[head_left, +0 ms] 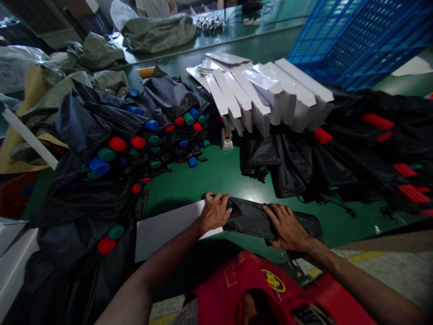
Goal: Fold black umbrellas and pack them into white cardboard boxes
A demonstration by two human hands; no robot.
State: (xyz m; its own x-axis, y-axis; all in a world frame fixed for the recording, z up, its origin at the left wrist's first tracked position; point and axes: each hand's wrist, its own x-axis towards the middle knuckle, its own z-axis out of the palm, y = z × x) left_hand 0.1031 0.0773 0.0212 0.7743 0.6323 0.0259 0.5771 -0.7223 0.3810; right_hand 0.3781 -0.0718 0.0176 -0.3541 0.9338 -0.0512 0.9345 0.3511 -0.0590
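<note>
A long black fabric bag [248, 219] lies on the green table close in front of me, with a flat white cardboard box [169, 232] partly inside or under its left end; which one is hidden. My left hand [216, 212] is closed over the spot where bag and box meet, fingers curled past the far edge. Farther right, my right hand [287, 228] grips the bag, its fingers bent over the top and its thumb at the near side. What the bag contains does not show.
Piled black bags [88, 117] with red, blue and green caps crowd the left. More black bags [294, 162] lie at right, below a stack of folded white boxes [270, 90]. A blue crate [358, 40] stands behind. A person [157, 8] is across the table.
</note>
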